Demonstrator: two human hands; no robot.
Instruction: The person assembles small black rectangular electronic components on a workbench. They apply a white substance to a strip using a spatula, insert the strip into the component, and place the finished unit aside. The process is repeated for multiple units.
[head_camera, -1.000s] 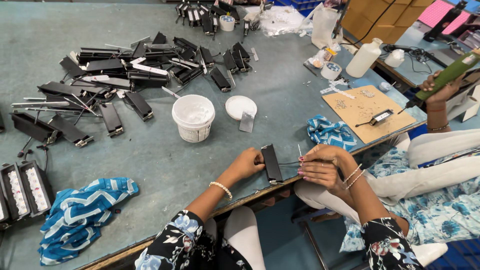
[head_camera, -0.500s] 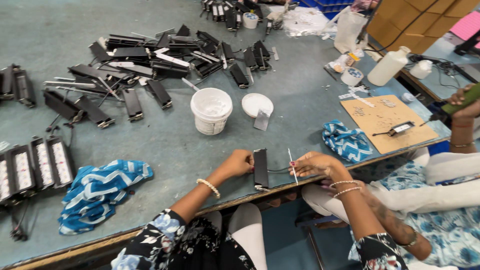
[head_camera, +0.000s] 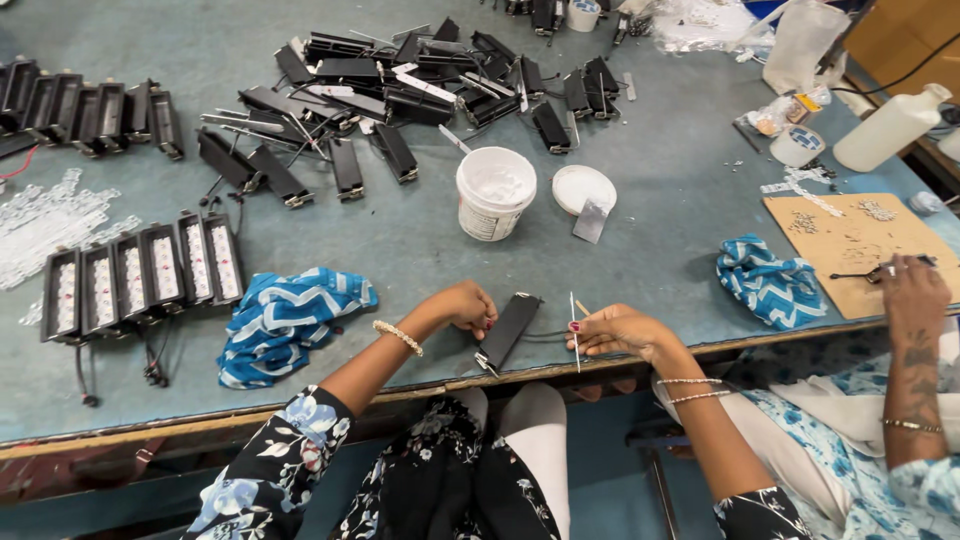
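My left hand (head_camera: 462, 305) rests on the green table near its front edge, fingers curled on the upper end of a black oblong housing (head_camera: 510, 328) that lies tilted on the table. Thin dark wires run from the housing toward my right hand (head_camera: 618, 330), which lies just to its right. That hand pinches a thin pale stick (head_camera: 574, 330) held upright, and a small tan sliver shows beside it.
A white tub (head_camera: 494, 192), a round white lid (head_camera: 583, 187) and a heap of black housings (head_camera: 400, 80) lie beyond my hands. A row of finished light units (head_camera: 140, 275) and a blue patterned cloth (head_camera: 285, 315) sit left. A co-worker's hand (head_camera: 912, 290) holds a tool over a cardboard sheet (head_camera: 850, 245) at right.
My view has shifted left, bringing more of the table's left side into sight. The housing now lies tilted, and my right hand sits a little farther from it.
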